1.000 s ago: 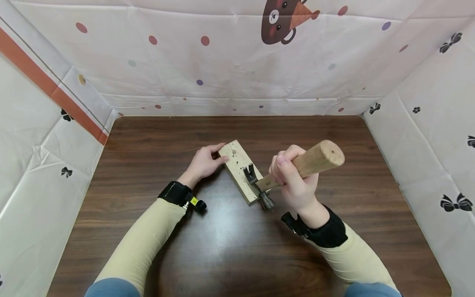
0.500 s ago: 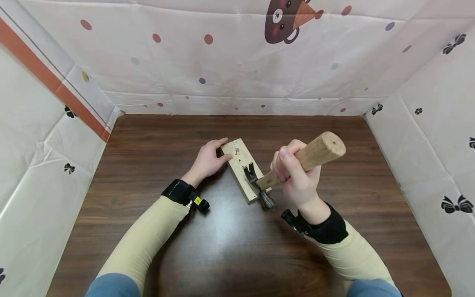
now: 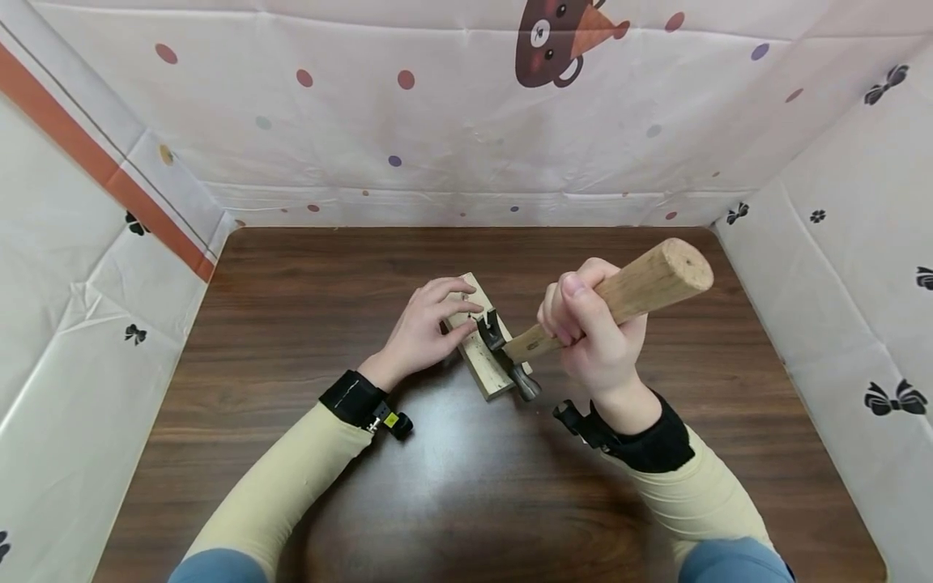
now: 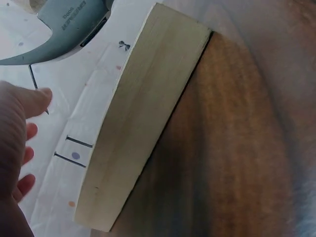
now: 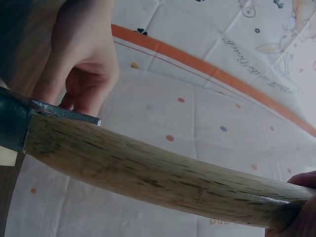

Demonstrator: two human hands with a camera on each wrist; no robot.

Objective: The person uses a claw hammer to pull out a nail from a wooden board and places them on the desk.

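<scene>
My right hand grips the wooden handle of a claw hammer, its butt raised toward the camera. The hammer's dark head lies over a pale wooden block on the table. My left hand reaches over the block's far part, thumb and fingertips apart beside the claw. In the left wrist view, a thin nail hangs at the claw, its lower end clear of the block; my thumb overlaps it, and contact cannot be told. Two other nails stick out of the block's face.
The dark wood-grain table extends around the block. White patterned sheeting rises behind the table and along both sides. Black straps with small cameras are on both wrists.
My left hand has left the block's far left edge and moved right toward the claw. The hammer's handle end has shifted right and farther away, while the block stays in place.
</scene>
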